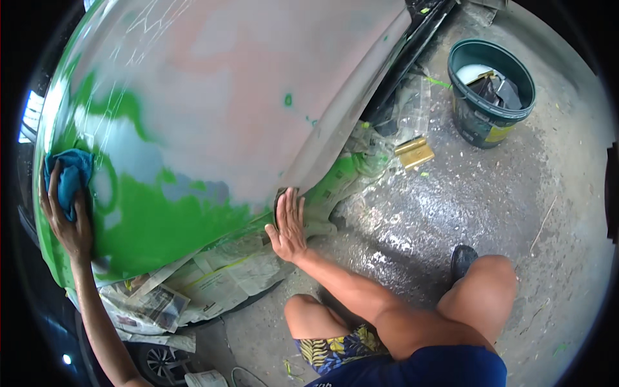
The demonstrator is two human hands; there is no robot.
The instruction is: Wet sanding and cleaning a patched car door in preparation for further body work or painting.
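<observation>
A curved car body panel (213, 116) fills the upper left, patchy green, grey and pale pink. At its left edge my left hand (68, 213) has its fingers round a crumpled blue cloth (76, 169), resting on the panel. My right hand (290, 226) lies on the panel's lower right edge, fingers fairly straight and pressed together over a dark thin pad or sheet (282, 192), mostly hidden beneath them. Masking newspaper (219, 284) is attached below the green edge, just under my right hand.
A dark green bucket (483, 122) on the wet concrete floor (541, 213) holds whitish liquid and dark sheets. A folded gold-coloured piece (412, 153) lies beside it. My bent knees are below; a wheel (158, 364) and a pale bucket (203, 379) show at the lower left.
</observation>
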